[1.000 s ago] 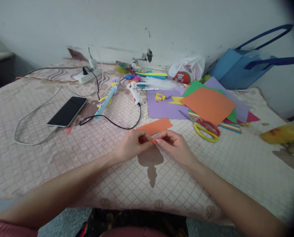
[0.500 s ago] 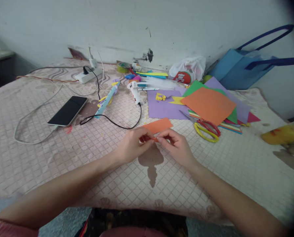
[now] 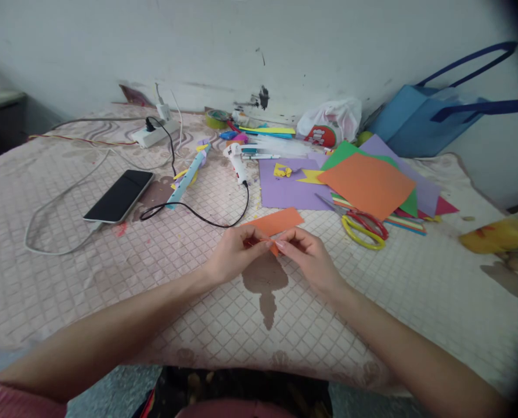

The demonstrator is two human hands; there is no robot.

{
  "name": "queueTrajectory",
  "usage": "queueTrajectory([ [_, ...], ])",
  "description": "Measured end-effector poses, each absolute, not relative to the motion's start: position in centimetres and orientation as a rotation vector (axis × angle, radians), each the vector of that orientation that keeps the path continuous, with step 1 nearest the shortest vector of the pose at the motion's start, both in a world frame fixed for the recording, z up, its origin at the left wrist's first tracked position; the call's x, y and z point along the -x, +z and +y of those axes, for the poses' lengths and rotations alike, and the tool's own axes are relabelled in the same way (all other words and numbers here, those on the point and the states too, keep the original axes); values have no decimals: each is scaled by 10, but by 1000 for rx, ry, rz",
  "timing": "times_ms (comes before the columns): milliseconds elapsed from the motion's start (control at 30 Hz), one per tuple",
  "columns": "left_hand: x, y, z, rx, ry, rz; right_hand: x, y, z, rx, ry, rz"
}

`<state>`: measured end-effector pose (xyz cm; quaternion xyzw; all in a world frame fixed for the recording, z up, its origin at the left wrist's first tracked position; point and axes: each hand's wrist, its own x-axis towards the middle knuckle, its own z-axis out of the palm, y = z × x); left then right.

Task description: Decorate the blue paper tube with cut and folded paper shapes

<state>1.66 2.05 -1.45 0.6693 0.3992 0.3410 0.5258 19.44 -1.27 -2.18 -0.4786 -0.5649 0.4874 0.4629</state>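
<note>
A small orange paper piece [image 3: 275,248] is pinched between the fingertips of my left hand [image 3: 237,252] and my right hand [image 3: 310,255], which nearly meet over the tablecloth. Fingers hide much of this piece. Just beyond them lies a flat orange paper strip [image 3: 280,220]. Scissors with red and yellow handles [image 3: 363,232] rest to the right of my right hand. A white glue gun [image 3: 237,164] stands farther back, its black cord curving left behind my left hand.
A phone [image 3: 119,196] on a white cable and a decorated blue strip [image 3: 189,177] lie left. Coloured sheets [image 3: 370,184] and a purple sheet [image 3: 291,191] are behind right. A power strip [image 3: 154,134], plastic bag [image 3: 333,125] and blue bag [image 3: 424,122] stand near the wall.
The small orange piece has turned between my fingertips, and more of it shows below them. My fingers have shifted slightly.
</note>
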Motion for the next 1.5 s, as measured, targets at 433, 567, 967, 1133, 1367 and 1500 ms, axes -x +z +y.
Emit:
queueTrajectory([
  [433,-19,-16,23,-1442,731,945,-191,-29,-9,1107,1328,-1262],
  [567,-18,-13,23,-1456,692,963,-192,-26,-11,1126,1347,-1273],
  [967,-16,-11,24,-1331,632,920,-196,-22,-10,1160,1313,-1375],
  [1133,-17,-19,24,-1406,626,892,-197,-20,-9,1221,1234,-1464],
  [1367,-19,-19,21,-1590,732,931,-203,-21,-8,1232,1139,-1661],
  [1500,-20,-16,22,-1454,761,966,-202,-20,-8,1220,1220,-1604],
])
